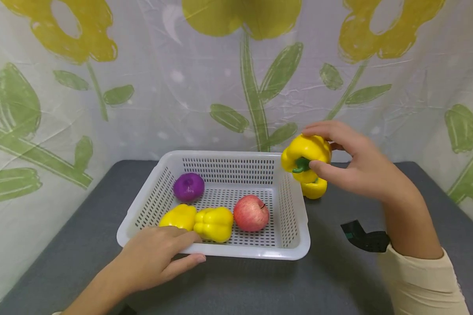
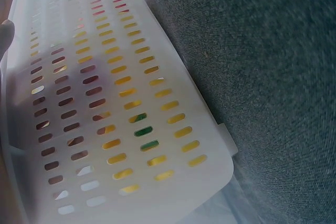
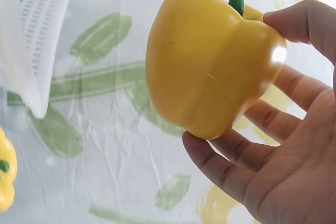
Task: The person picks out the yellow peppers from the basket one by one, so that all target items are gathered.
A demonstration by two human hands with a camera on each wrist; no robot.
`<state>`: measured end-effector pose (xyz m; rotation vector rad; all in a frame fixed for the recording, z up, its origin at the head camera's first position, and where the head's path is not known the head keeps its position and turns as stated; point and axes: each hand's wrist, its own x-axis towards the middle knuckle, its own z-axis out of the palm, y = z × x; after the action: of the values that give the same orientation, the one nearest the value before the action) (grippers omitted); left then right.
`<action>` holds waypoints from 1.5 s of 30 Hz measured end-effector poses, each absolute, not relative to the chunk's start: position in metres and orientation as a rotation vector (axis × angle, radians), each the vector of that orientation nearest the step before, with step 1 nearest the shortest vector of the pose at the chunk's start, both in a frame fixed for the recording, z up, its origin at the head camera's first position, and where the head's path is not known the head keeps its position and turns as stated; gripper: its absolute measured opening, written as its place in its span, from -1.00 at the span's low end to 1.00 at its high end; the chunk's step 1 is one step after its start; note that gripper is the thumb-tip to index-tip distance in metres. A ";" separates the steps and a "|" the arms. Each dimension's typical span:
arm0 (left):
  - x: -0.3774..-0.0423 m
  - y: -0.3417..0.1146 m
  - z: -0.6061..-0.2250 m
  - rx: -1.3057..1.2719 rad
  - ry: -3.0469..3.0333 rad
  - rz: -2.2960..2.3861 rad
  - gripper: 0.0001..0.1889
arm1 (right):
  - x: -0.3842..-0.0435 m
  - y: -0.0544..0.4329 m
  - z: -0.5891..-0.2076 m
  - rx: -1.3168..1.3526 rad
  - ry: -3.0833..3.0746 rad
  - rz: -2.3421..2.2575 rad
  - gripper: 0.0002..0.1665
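Observation:
My right hand (image 1: 348, 159) holds a yellow bell pepper (image 1: 308, 151) with a green stem, raised at the basket's right rim. Thumb and fingertips grip it in the right wrist view, where the pepper (image 3: 210, 61) hangs clear of the basket. My left hand (image 1: 157, 253) rests over the near left rim of the white perforated basket (image 1: 244, 250), its fingers partly hidden. Inside the basket lie two yellow bell peppers (image 1: 214, 224), a red apple (image 1: 251, 213) and a purple round vegetable (image 1: 188, 187). Through the slots of the basket wall (image 2: 105, 93), yellow and green show in the left wrist view.
Another yellow bell pepper (image 1: 314, 189) sits on the dark grey table (image 1: 339, 275) just right of the basket, partly hidden by the held one. A cloth with printed flowers (image 1: 161, 87) hangs behind. A black device (image 1: 364, 237) is at my right wrist.

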<state>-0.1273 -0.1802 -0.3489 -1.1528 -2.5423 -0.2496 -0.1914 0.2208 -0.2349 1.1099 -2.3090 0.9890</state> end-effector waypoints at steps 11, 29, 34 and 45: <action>-0.128 -0.180 -0.347 -1.171 -2.523 -0.249 -0.76 | -0.197 0.244 -0.244 0.909 -2.343 1.015 -0.34; -0.128 -0.180 -0.348 -1.153 -2.553 -0.253 -0.75 | -0.208 0.266 -0.255 0.436 -2.557 1.228 -0.43; -0.128 -0.180 -0.349 -1.141 -2.569 -0.241 -0.75 | -0.213 0.271 -0.259 0.350 -2.544 1.324 -0.47; -0.127 -0.179 -0.348 -1.147 -2.568 -0.248 -0.75 | -0.230 0.286 -0.273 0.235 -2.541 1.415 -0.39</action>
<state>-0.1275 -0.1793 -0.3480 -1.1474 -2.5681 -0.2476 -0.2296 0.2855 -0.2730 0.2349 -2.5412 1.4154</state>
